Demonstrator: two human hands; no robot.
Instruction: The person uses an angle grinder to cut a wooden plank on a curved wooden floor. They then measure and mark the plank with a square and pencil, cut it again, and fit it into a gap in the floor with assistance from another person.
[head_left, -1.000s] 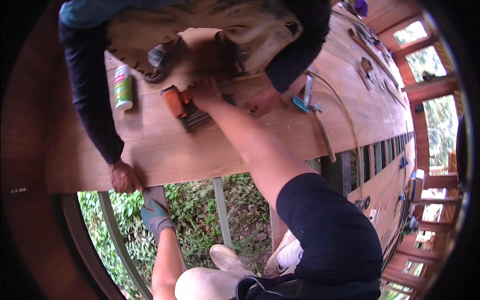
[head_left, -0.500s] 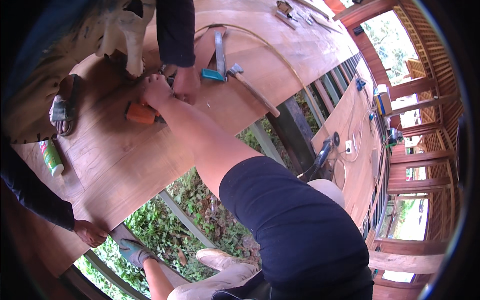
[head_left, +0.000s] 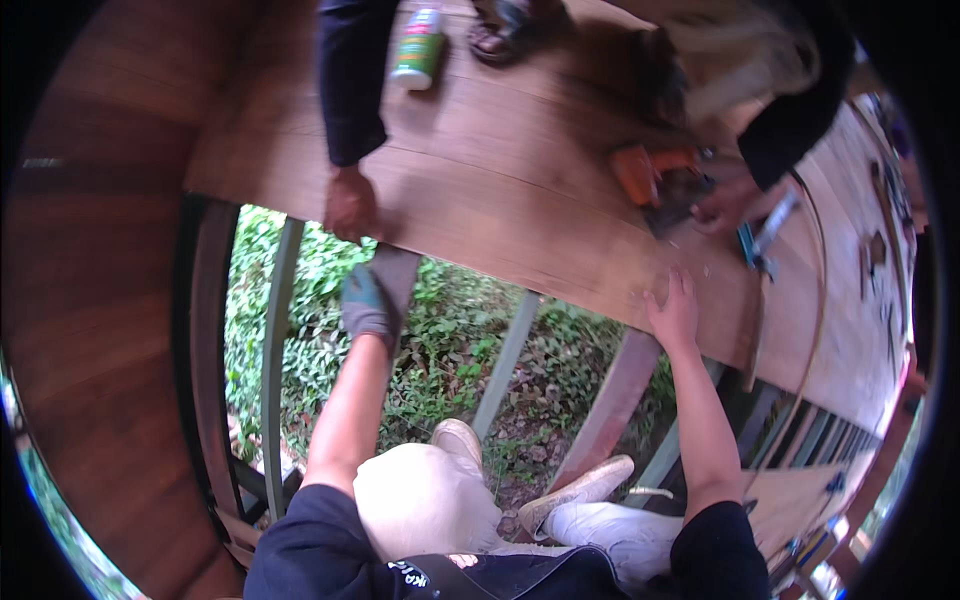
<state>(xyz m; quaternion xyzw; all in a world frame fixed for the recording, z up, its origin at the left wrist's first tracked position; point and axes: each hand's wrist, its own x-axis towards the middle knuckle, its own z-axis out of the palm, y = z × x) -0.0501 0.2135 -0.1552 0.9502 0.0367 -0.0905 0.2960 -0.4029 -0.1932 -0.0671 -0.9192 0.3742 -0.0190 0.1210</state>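
Brown wooden boards (head_left: 480, 170) spread across the upper part of the view, their near edge running aslant from upper left to lower right. Beyond that edge, green plants (head_left: 450, 340) show on the ground below. Several beams cross this gap, among them a dark beam (head_left: 400, 275) that meets the boards toward the left and a reddish beam (head_left: 612, 400) farther right.

Over the boards bends a co-worker in dark sleeves (head_left: 352, 80). One hand of theirs (head_left: 352, 205) rests curled at the edge, near the dark beam; the other (head_left: 728, 205) is at the dark end of an orange nail gun, its exact hold blurred.

Both of the person's arms reach forward, elbows bent and well apart. The left hand (head_left: 366, 302), in a grey and teal glove, lies along the left side of the dark beam with fingers pointing away; whether it grips is hard to make out. The right hand (head_left: 676, 308) is bare and holds nothing, palm down on the boards' edge, fingers extended and thumb spread.

Smaller still are the orange nail gun (head_left: 636, 176) lying on the boards, a wooden-handled hammer (head_left: 758, 325), a square with a teal stock (head_left: 776, 221), and a green and white bottle (head_left: 418, 50) at the top.
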